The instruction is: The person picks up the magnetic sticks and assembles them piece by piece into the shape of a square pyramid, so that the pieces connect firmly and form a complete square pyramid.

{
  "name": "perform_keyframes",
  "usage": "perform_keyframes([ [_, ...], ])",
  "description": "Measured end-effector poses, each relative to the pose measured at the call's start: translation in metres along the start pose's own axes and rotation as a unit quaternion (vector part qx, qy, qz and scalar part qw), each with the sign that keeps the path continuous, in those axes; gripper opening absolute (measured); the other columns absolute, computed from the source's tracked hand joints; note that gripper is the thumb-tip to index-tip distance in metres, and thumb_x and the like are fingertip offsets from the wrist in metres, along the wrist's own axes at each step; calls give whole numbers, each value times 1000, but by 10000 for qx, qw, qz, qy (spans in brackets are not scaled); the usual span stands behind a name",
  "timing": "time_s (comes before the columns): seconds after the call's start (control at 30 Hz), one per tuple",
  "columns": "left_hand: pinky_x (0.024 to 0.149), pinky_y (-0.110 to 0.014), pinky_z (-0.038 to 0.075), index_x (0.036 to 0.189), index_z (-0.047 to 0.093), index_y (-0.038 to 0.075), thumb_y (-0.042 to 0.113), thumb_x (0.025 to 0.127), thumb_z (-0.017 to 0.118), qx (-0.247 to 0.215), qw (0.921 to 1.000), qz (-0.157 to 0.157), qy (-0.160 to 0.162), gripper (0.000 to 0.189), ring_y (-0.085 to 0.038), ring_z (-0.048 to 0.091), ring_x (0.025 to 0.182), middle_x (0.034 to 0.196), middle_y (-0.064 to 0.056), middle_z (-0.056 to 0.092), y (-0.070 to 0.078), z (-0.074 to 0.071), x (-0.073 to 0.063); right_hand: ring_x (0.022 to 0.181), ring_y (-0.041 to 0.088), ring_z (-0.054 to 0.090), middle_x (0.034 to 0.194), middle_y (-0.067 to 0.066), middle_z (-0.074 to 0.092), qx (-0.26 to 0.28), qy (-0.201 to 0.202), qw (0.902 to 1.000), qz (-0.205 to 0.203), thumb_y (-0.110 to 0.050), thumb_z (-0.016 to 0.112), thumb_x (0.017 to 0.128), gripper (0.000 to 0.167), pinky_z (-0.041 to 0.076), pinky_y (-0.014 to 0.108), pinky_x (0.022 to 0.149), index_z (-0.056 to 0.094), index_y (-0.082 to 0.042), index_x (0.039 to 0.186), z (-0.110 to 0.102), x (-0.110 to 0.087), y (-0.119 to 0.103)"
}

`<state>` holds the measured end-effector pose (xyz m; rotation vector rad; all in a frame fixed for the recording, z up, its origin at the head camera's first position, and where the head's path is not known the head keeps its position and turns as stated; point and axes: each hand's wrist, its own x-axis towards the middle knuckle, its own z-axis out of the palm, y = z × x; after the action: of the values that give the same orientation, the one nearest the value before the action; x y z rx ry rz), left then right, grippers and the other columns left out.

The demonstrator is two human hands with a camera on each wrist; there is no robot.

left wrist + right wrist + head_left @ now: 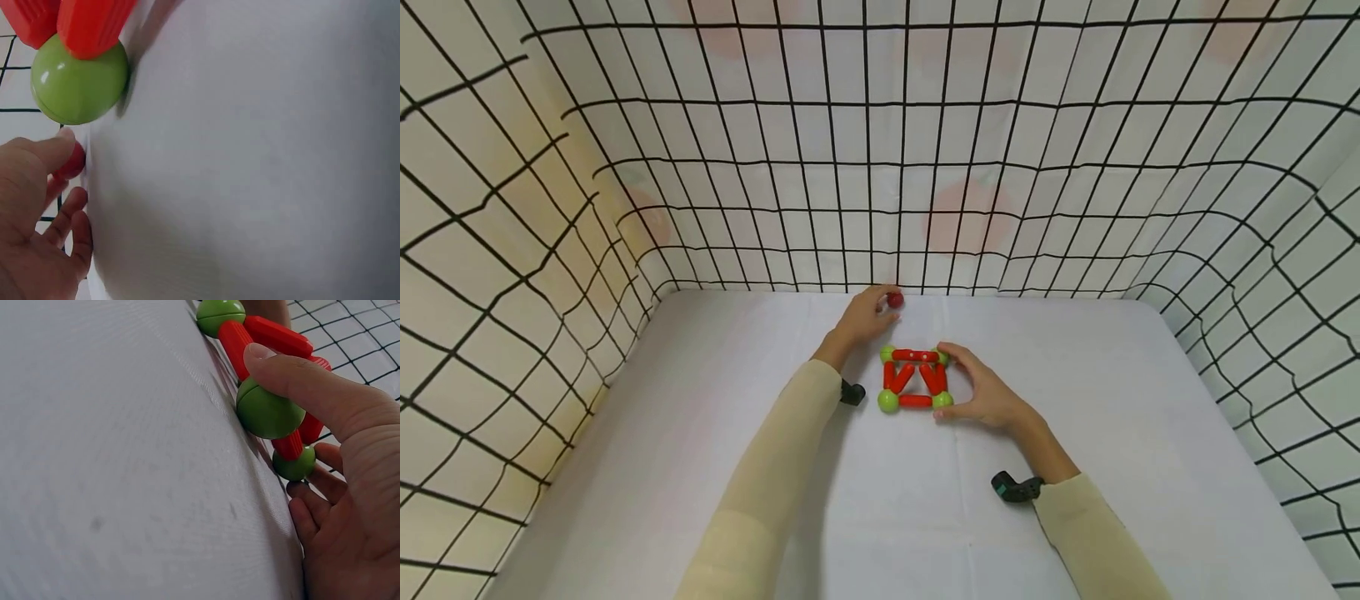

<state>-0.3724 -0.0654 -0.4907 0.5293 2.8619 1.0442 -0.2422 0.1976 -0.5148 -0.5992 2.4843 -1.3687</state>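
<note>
A ball-and-stick toy frame (915, 401) of red rods and green balls lies on the white surface at the middle. My right hand (988, 395) holds its right side, thumb on the near green ball (265, 411) and fingers at the far one (294, 464). Beyond the frame, close to the mesh, is a small red ball (895, 301). My left hand (862, 317) reaches round it, the index finger at its far side and the thumb apart on the near side. In the left wrist view the thumb partly covers the red ball (74, 161).
Black wire mesh (868, 162) stands along the back and both sides of the white-covered table (895, 517). Each wrist wears a small black camera, one on the left (852, 392) and one on the right (1015, 488).
</note>
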Motion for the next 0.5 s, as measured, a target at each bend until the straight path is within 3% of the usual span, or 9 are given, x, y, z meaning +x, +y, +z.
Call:
perform_keyframes([
  [0.1, 102, -41, 53, 138, 56, 17, 16, 100, 67, -274, 9989, -207, 304, 39, -26, 62, 114, 138, -8, 61, -2, 1, -3, 157, 36, 24, 170, 2, 26, -25, -31, 10000, -9, -38, 94, 73, 110, 23, 58, 126, 28, -30, 161, 1, 0, 1],
  [0.23, 96, -42, 54, 129, 56, 14, 17, 101, 67, -426, 9978, -230, 462, 30, -27, 65, 107, 126, -11, 67, -6, 2, -6, 158, 34, 22, 170, 1, 25, -91, -25, 10000, -21, -40, 95, 72, 112, 22, 58, 126, 28, -30, 161, 1, -1, 2],
  [0.5, 104, -40, 52, 145, 58, 13, 24, 103, 65, -168, 9998, -51, 136, 44, -27, 60, 116, 132, -11, 63, -11, -4, -9, 158, 35, 22, 170, 4, 26, -73, -2, 9999, -148, -40, 94, 73, 112, 21, 60, 126, 28, -27, 161, 0, -1, 1],
])
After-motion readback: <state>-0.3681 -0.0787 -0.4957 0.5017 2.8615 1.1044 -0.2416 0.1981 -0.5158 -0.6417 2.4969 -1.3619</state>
